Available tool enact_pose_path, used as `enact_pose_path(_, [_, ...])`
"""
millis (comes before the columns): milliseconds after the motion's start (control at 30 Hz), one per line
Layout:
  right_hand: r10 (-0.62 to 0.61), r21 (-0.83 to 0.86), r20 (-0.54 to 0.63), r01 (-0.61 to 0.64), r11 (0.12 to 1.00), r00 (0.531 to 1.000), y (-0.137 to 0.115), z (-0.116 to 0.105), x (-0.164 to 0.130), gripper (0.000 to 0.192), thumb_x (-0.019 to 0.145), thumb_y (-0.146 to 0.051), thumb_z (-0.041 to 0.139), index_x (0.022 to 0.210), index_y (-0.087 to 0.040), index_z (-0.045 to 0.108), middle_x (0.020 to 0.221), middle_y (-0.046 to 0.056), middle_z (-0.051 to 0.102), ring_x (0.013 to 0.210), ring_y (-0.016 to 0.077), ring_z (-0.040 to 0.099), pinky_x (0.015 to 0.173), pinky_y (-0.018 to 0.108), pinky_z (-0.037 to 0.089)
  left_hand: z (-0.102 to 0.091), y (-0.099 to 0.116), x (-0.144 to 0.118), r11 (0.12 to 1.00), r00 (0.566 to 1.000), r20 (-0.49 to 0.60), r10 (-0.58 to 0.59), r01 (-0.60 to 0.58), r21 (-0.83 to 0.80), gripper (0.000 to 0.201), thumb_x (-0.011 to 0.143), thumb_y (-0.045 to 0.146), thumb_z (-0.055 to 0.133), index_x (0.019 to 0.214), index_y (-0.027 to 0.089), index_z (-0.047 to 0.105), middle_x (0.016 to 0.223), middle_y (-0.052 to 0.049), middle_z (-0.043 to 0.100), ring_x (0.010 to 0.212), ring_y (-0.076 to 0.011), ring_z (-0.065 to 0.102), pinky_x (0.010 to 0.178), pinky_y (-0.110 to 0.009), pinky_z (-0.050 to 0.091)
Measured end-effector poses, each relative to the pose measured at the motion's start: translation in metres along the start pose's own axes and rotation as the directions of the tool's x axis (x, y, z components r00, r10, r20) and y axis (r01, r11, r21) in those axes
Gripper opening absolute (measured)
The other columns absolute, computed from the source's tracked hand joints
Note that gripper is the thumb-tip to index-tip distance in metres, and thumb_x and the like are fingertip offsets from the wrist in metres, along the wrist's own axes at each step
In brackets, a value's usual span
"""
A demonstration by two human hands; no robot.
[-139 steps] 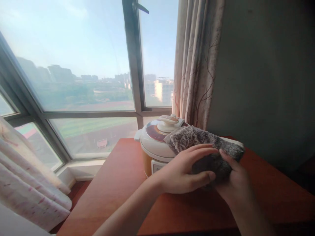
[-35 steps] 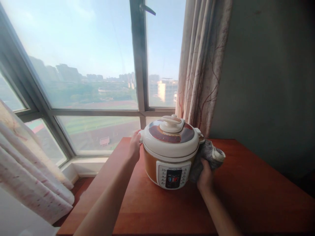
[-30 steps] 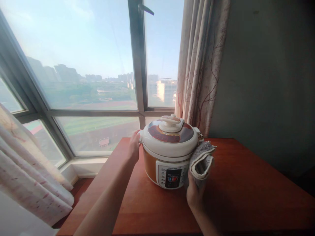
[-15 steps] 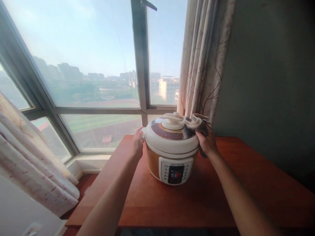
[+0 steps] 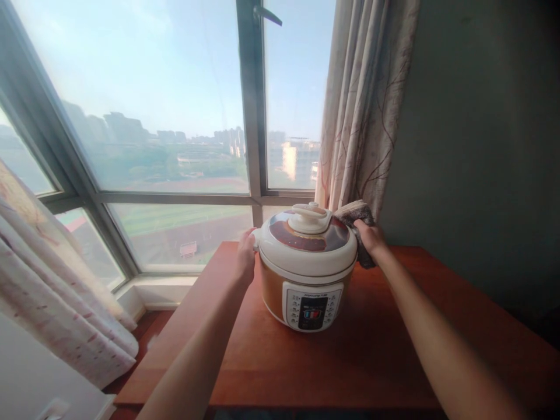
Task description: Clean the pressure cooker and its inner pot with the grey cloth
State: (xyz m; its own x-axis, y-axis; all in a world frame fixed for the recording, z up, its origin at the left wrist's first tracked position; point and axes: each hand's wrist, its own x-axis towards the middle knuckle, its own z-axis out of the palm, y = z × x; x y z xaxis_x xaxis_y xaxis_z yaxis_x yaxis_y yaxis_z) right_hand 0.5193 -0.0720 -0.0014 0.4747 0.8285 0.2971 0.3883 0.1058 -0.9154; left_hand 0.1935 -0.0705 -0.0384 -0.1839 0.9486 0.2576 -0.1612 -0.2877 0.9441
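Cream plastic and a reddish-brown top mark the pressure cooker, which stands on the wooden table toward its far edge, control panel facing the person. Against the cooker's left side, the left hand is pressed flat with fingers loosely curved around the small side handle there; it steadies rather than grips. At the cooker's right shoulder, the right hand is closed around a bunched grey cloth, pinning it to the rim of the lid just right of the white lid knob. Part of the cloth hangs down below that hand, beside the cooker's wall. Behind the cooker, a patterned curtain hangs to its right, and a large window stretches away to its left.
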Motion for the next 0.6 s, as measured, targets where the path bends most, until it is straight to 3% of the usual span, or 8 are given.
enact_pose_path(167, [-0.132,0.121,-0.214,0.16,0.98,0.968,0.021,0.012,-0.039,0.04,0.075,-0.049,0.052,0.089,-0.018,0.072,0.087,0.008,0.073,0.091,0.0295,0.064,0.08,0.038,0.049,0.0,-0.007,0.003,0.999,0.998,-0.048,0.048,-0.049,-0.021,0.049,0.078,0.047,0.053,0.117,0.019,0.062,0.104,-0.008,0.066,0.099,-0.0268,0.058,0.082,-0.039,0.047])
enact_pose_path(300, [-0.187,0.191,-0.375,0.273,0.943,0.908,0.038,0.022,-0.075,0.045,0.078,-0.046,0.054,0.107,-0.015,0.07,0.108,0.012,0.072,0.109,0.0318,0.061,0.095,0.047,0.046,0.0,-0.009,0.005,0.998,0.998,-0.046,0.051,-0.052,-0.026,0.046,0.078,0.047,0.054,0.114,0.02,0.063,0.105,-0.008,0.066,0.097,-0.0259,0.059,0.081,-0.037,0.048])
enact_pose_path(433, [-0.278,0.157,-0.424,0.372,0.915,0.862,0.043,0.026,-0.106,0.049,0.08,-0.041,0.057,0.122,-0.017,0.065,0.126,0.012,0.065,0.122,0.0294,0.056,0.108,0.049,0.037,0.0,-0.009,0.006,0.998,0.997,-0.05,0.057,-0.059,-0.024,0.044,0.079,0.045,0.053,0.113,0.02,0.063,0.106,-0.008,0.066,0.101,-0.0274,0.058,0.082,-0.038,0.048])
enact_pose_path(500, [-0.268,0.18,-0.417,0.368,0.912,0.868,0.042,0.028,-0.122,0.049,0.081,-0.04,0.058,0.123,-0.017,0.065,0.127,0.013,0.065,0.123,0.0295,0.055,0.11,0.049,0.036,0.0,-0.009,0.006,0.998,0.997,-0.055,0.063,-0.064,-0.025,0.042,0.08,0.044,0.053,0.113,0.021,0.063,0.106,-0.008,0.066,0.103,-0.0278,0.058,0.082,-0.038,0.047])
enact_pose_path(600, [-0.151,0.3,-0.382,0.277,0.913,0.912,0.042,0.031,-0.143,0.045,0.081,-0.041,0.06,0.116,-0.015,0.069,0.117,0.013,0.07,0.116,0.0314,0.06,0.105,0.049,0.04,0.0,-0.01,0.005,0.997,0.996,-0.06,0.073,-0.074,-0.021,0.042,0.08,0.043,0.053,0.113,0.02,0.063,0.105,-0.008,0.066,0.103,-0.0278,0.058,0.082,-0.038,0.047])
